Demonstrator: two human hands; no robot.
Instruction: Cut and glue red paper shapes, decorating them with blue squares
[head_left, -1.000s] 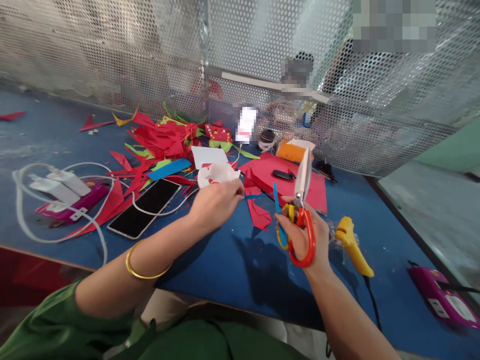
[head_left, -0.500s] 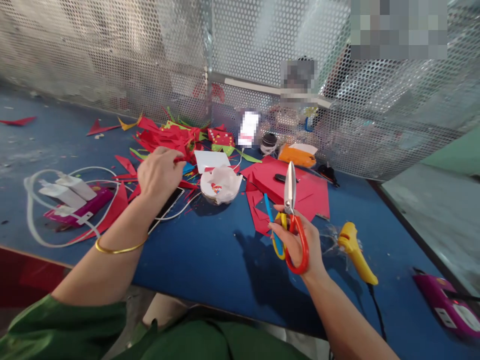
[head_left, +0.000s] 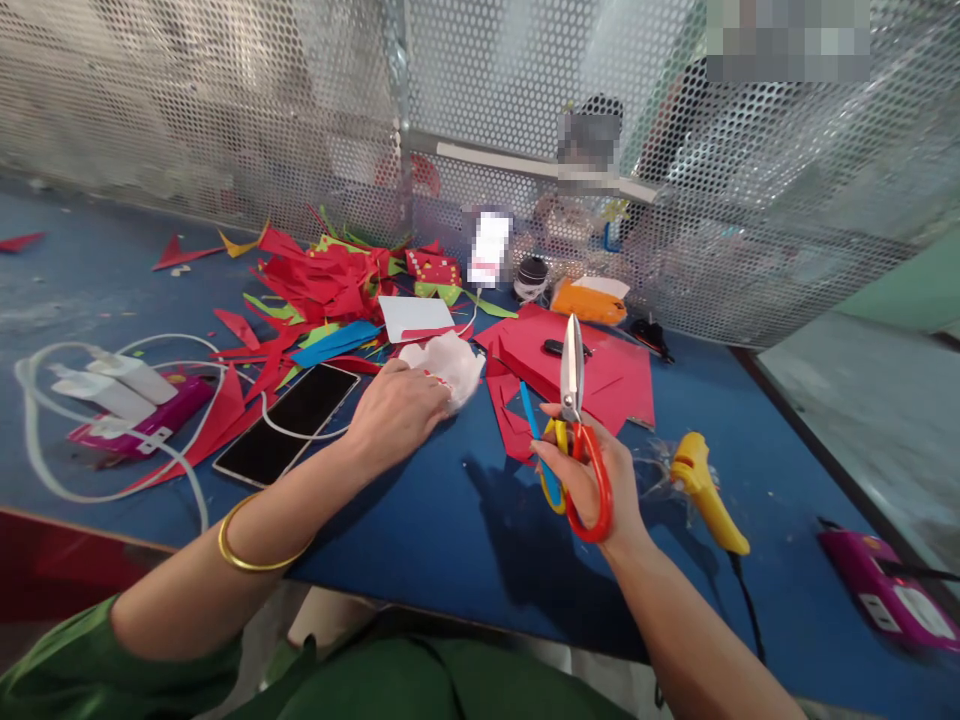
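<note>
My left hand [head_left: 397, 405], with a gold bangle on the wrist, reaches over the near rim of a crumpled white bowl-shaped wrapper [head_left: 461, 362]. Its fingers are bent together and dip inside, where small red bits show. The fingertips are hidden, so what they pinch cannot be made out. In my right hand [head_left: 611, 470] are scissors [head_left: 571, 365] with one red and one yellow handle, blades closed and pointing up. A narrow blue paper strip [head_left: 528, 405] sticks up beside the thumb of that hand. Red paper sheets [head_left: 615, 365] lie just beyond the scissors.
Red and green paper scraps [head_left: 322, 275] heap up at back left. A dark phone [head_left: 289, 422], white cables and a purple power strip [head_left: 180, 405] lie on the left. To the right are a yellow glue gun [head_left: 709, 490] and another purple device [head_left: 889, 590]. Perforated metal [head_left: 510, 80] stands behind.
My left hand has moved right from the scrap pile to the white wrapper, uncovering the phone and a blue paper piece. My right hand keeps the scissors in nearly the same place.
</note>
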